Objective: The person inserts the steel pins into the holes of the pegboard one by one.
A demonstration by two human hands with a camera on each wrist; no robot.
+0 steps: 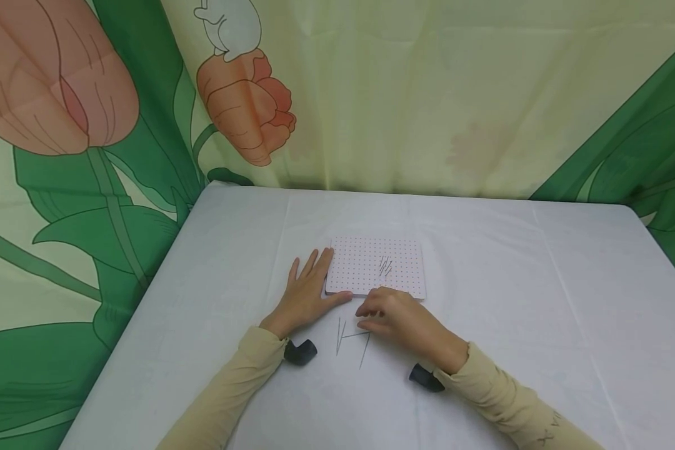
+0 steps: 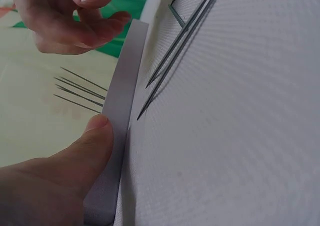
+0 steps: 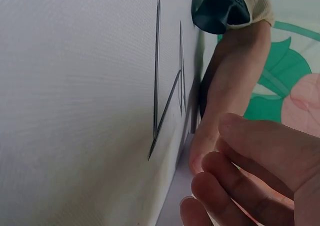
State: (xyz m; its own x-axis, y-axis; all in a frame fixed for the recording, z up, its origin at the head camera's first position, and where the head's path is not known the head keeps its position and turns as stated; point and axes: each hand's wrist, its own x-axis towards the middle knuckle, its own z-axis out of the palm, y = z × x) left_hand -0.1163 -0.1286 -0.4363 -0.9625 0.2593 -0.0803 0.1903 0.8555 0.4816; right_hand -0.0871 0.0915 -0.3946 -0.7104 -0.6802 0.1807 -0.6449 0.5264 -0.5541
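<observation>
Past the far edge of the white worktop (image 1: pixel 517 275) hangs creamy yellow fabric (image 1: pixel 382 112), evenly lit. It's printed all over: an orange carrot (image 1: pixel 233 106) above the far left corner, a huge pink tulip (image 1: pixel 22 81) off the left edge, green leaves (image 1: pixel 641 125) by the far right corner.

Board (image 1: pixel 365 265) white, dotted; needles (image 3: pixel 156 76) grey; tablecloth (image 1: pixel 484 281) white; sleeves (image 1: pixel 233 381) beige; curtain (image 1: pixel 371 94) cream, tulip-patterned.

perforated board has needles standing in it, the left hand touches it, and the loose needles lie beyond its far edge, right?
Not quite: in the head view the loose needles lie on the person's side of the perforated board, before its near edge. The left hand does touch it, and other needles do stand in it.
</observation>
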